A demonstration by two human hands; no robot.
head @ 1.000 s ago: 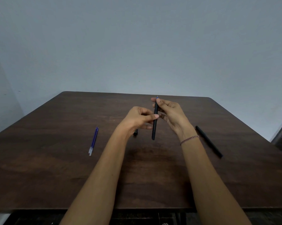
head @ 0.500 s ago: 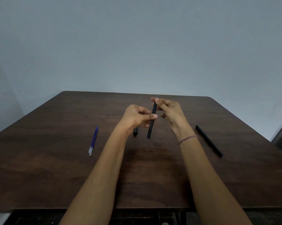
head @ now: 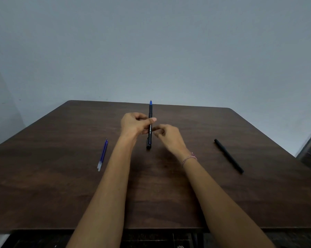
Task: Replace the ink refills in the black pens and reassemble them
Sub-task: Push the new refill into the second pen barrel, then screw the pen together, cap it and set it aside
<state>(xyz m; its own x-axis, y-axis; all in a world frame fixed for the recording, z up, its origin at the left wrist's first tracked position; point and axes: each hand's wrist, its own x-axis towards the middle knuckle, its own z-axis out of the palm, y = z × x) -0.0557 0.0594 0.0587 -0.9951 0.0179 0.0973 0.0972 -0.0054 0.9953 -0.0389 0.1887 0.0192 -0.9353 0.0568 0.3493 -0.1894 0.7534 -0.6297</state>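
Note:
My left hand (head: 133, 125) grips a black pen (head: 150, 111) by the middle of its barrel and holds it upright above the table; a blue tip shows at its top. My right hand (head: 169, 138) hovers just right of the barrel, lower down, with fingers loosely curled and blurred, holding nothing that I can see. A small black piece (head: 148, 147) shows at the pen's lower end; I cannot tell whether it is a cap lying on the table. Two blue ink refills (head: 102, 155) lie side by side at the left. A second black pen (head: 229, 155) lies at the right.
The dark brown wooden table (head: 61, 185) reaches back to a plain grey wall. Its front edge runs just below my forearms. A dark floor strip shows at the far right beyond the table's edge.
The pen passed from my right hand to my left and now stands upright, higher, with its blue tip exposed. My right hand let go and dropped down to the right.

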